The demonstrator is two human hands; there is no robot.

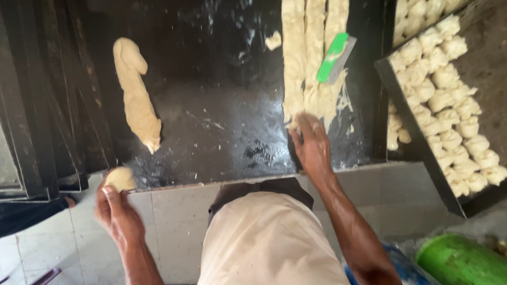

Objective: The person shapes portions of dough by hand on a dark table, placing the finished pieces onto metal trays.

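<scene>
My left hand (117,211) holds a small round dough ball (120,178) just off the near left edge of the black worktop (211,105). My right hand (312,143) rests fingers-down on the near end of several long dough strips (309,58) lying side by side on the worktop; whether it grips a piece I cannot tell. A green-handled dough scraper (335,58) lies across the strips farther back. A thick dough log (136,92) lies on the left part of the worktop.
At right, a dark tray (412,132) carries rows of several knotted dough pieces (449,105), with another tray behind. Stacked dark trays (42,105) lean at left. A green round object (459,261) sits at lower right. A small dough scrap (273,40) lies near the strips.
</scene>
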